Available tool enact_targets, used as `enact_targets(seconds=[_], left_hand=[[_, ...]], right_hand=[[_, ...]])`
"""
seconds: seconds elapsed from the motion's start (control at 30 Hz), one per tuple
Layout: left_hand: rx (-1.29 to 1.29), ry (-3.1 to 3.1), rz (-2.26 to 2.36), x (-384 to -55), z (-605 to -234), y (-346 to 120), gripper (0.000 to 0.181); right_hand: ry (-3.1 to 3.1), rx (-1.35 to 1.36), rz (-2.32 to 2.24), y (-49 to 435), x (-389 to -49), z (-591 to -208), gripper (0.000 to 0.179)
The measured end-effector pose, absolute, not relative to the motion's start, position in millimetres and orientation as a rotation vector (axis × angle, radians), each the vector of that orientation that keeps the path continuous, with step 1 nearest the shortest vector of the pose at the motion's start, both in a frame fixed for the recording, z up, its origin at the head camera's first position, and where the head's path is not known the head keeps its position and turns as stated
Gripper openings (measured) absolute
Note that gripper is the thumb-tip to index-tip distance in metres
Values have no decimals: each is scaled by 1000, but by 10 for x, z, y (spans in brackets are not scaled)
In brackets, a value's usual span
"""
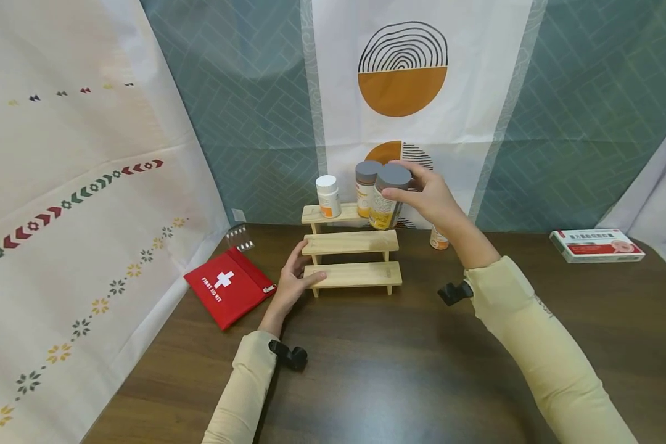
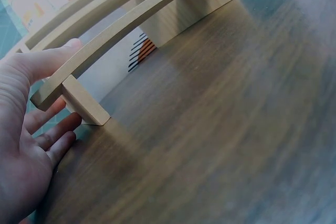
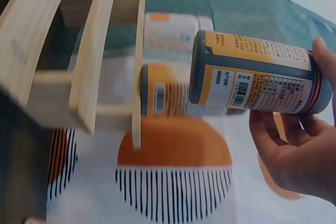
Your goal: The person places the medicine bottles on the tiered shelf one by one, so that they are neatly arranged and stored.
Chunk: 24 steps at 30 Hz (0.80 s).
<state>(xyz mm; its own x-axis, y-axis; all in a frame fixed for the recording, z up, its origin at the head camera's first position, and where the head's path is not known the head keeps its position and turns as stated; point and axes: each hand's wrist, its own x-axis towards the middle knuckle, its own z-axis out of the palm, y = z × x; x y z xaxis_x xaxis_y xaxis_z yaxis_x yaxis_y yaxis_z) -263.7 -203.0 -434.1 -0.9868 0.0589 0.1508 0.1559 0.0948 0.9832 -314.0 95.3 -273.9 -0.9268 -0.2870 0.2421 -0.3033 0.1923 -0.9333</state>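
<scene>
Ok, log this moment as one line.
left hand: grips wooden stand at left end | right hand: holds gray-capped bottle off stand | top tier: white-capped bottle, second gray-capped bottle

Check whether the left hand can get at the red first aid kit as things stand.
Likely yes: the first aid kit lies close beside the left hand with nothing visible between, though it would first need to release the wooden stand.

Holds cream-sleeved arms forward. Grips up high with the bare right hand. Grips lower with the bare left hand.
</scene>
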Motion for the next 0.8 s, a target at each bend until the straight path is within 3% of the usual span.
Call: enact_targets(seconds=[0.8], left_hand=[[-223, -2273, -2060, -2615, -4307, -2038, 85]], right_hand=[[-2392, 586, 2032, 139, -3103, -3008, 67]])
